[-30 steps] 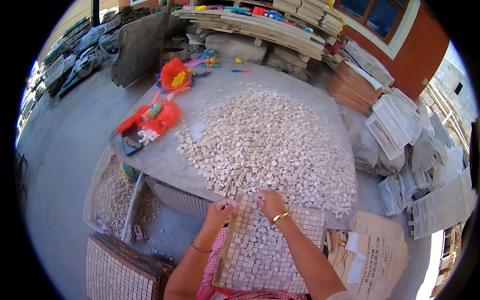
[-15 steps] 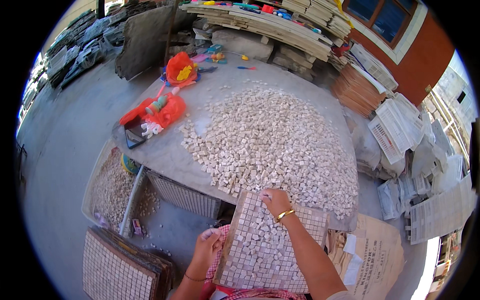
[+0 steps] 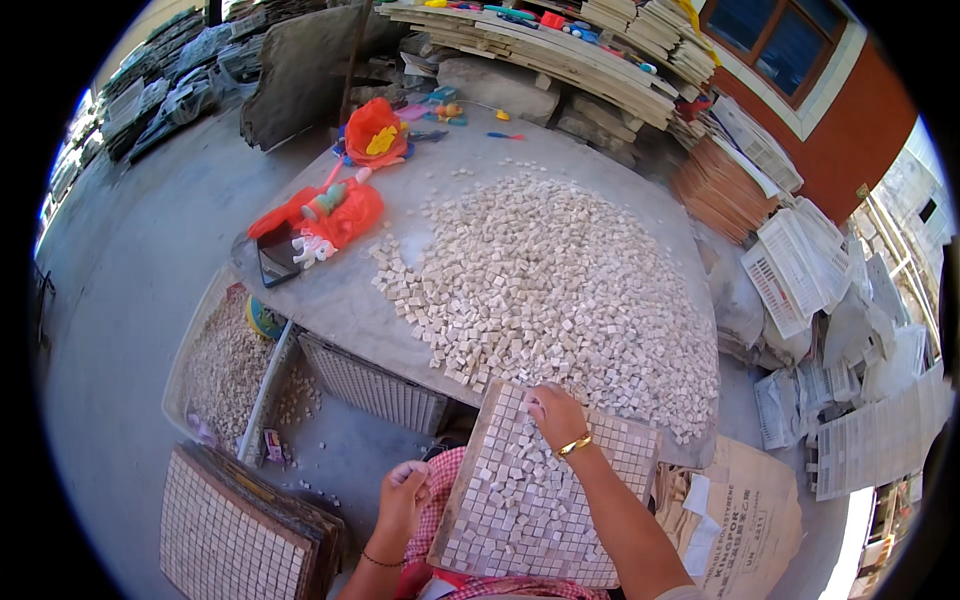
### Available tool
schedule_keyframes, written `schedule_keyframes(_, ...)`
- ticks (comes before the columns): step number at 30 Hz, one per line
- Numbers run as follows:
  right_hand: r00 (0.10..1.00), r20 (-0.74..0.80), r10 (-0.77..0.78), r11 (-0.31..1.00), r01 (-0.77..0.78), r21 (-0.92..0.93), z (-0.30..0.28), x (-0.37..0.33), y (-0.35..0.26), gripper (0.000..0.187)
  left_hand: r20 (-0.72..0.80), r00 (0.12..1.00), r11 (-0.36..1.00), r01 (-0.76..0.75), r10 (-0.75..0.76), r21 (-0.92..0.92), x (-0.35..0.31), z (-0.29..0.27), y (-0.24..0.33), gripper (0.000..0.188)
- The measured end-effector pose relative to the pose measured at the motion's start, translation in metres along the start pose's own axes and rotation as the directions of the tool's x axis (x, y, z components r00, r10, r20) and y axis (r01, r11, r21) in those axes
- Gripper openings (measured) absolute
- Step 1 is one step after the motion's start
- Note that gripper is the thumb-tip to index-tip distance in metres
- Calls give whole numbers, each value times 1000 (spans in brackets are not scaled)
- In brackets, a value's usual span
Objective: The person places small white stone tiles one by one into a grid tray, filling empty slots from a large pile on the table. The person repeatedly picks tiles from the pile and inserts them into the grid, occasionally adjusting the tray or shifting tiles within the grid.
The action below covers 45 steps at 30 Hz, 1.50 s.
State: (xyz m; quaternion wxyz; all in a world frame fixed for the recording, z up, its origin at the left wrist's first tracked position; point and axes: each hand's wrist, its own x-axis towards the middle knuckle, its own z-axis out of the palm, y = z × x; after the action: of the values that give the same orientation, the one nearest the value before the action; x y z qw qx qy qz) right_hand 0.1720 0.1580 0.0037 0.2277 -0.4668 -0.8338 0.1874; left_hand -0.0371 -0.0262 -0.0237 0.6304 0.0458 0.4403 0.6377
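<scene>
Across my lap rests a square tray with a wooden rim, tilted toward me. Pale stone mosaic tiles sit in its grid, and loose ones lie heaped over the middle. My right hand, with a gold bracelet at the wrist, is at the tray's far edge. Its fingers are pinched down against the tiles; what they hold is hidden. Left of the tray, my left hand is raised with curled fingers pressed together, and anything inside is too small to make out. Beyond the tray spreads a large pile of tile cubes.
The pile lies on a grey stone table, with red plastic bags, small toys and a phone at its left. A white bin of cubes and a stack of filled trays stand lower left. White crates are at right.
My right hand has shifted slightly right along the tray's far edge. My left hand has moved a little left, away from the tray. The whole view has turned slightly.
</scene>
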Motion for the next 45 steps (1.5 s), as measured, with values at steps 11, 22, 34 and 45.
schedule_keyframes(11,1000,-26,-3,995,0,-98,7,-2,4,14,-43,999,1000,3,-2,29,-2,6,1,8)
schedule_keyframes(22,997,-34,74,997,-72,36,7,4,7,8,-34,999,999,4,-3,45,-1,3,-3,8)
schedule_keyframes(34,986,125,113,993,-109,-35,4,0,2,11,-13,998,991,66,-65,115,-7,8,0,11)
schedule_keyframes(45,986,137,100,993,-91,-72,8,-1,2,16,4,998,992,54,-55,116,-11,18,4,12)
